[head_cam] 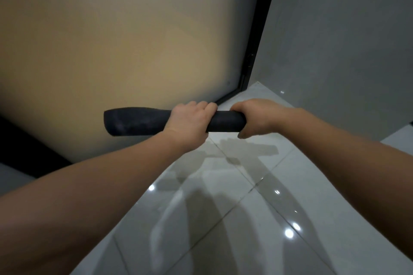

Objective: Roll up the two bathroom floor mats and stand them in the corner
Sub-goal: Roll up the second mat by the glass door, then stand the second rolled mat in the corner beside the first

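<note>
A dark rolled-up floor mat (136, 121) is held horizontally in the air, above the glossy tiled floor. My left hand (190, 120) grips the roll around its middle from above. My right hand (254, 117) is closed over the roll's right end. The left end of the roll sticks out free in front of the frosted panel. The corner (248, 87) where the panel meets the grey wall lies just beyond my hands. No second mat is in view.
A frosted glass door panel (125, 51) with a black frame (259, 35) fills the left and centre. A grey wall (339, 40) stands on the right. White glossy floor tiles (241, 219) reflect lights and my arms' shadows.
</note>
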A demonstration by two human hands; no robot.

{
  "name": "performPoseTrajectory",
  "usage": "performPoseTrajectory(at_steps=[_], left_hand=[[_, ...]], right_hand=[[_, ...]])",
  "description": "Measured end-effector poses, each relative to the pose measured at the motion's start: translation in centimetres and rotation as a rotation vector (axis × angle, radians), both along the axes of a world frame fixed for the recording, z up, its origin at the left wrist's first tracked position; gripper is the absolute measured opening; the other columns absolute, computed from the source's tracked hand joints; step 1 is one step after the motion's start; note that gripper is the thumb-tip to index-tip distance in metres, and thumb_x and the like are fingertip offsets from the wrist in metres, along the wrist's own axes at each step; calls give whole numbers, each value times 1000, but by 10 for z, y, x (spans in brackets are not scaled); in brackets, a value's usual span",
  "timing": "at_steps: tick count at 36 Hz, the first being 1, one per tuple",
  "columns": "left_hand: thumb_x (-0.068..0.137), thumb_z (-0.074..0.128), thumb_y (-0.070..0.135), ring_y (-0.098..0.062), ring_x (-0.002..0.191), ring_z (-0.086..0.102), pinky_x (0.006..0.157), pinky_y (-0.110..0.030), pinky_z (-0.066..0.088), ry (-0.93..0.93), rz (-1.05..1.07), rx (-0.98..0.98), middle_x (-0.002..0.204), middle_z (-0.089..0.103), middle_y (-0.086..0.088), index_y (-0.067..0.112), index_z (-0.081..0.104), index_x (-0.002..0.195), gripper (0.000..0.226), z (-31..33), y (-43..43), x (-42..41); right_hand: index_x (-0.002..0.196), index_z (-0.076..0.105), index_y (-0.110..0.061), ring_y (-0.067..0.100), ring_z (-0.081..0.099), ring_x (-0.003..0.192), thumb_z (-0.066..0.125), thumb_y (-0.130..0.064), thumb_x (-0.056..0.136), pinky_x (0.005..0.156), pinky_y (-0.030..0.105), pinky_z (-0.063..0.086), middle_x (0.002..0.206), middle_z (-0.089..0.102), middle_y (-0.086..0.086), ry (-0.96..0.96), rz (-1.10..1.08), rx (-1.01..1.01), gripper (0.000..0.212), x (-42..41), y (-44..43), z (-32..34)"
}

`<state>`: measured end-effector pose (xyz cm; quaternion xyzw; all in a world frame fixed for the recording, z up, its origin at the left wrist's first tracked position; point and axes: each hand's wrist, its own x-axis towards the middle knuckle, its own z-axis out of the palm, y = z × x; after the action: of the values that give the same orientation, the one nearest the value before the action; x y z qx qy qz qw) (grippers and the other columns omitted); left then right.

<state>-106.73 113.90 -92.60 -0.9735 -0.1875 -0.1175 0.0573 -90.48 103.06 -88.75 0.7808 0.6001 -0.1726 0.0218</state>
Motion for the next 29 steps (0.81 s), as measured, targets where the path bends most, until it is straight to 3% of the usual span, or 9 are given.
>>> performPoseTrajectory(at_steps=[3,7,10,12,16,22,29], left_hand=[[70,61,33,-22,85,55,59,-32,33,17,-1,-108,97,58,4,27,45,105,39,-1,2,0],[62,64,48,-17,77,56,60,-30,40,153,53,-458,88,60,12,35,46,103,47,1,9,-5],[61,63,49,-17,75,56,59,-29,38,132,60,-455,83,61,12,36,47,100,44,-5,9,-11],[64,60,45,-18,74,58,58,-29,38,81,73,-363,83,63,10,34,49,97,37,-10,8,-14],[69,58,35,-21,76,60,54,-29,32,22,60,-180,86,63,7,30,49,94,27,-19,5,-25],[70,59,37,-20,74,59,54,-29,32,69,104,-195,85,61,8,30,47,92,26,-20,-9,-57],[70,61,36,-20,80,60,57,-31,38,155,261,-235,93,62,7,30,48,95,29,-14,-14,-141]], right_hand=[[80,46,-34,19,57,68,66,-27,66,55,30,39,71,55,-9,-123,51,87,26,0,-3,-2],[92,51,-20,27,56,70,62,-21,74,57,34,42,79,59,2,-437,282,387,21,-1,-10,-15],[96,57,-15,29,57,69,64,-18,72,59,36,43,80,61,6,-470,320,503,26,-4,-12,-23],[100,54,-21,26,57,72,63,-21,72,62,36,44,84,60,1,-397,281,430,29,-6,-9,-24],[93,53,-34,14,55,71,69,-30,64,56,29,38,79,57,-12,-59,129,28,33,1,0,-14],[85,57,-34,9,57,68,77,-44,54,57,29,43,76,60,-12,89,143,-150,38,-5,7,-20],[80,61,-36,14,66,73,81,-47,42,70,39,55,80,67,-8,362,266,-393,44,-57,44,-30]])
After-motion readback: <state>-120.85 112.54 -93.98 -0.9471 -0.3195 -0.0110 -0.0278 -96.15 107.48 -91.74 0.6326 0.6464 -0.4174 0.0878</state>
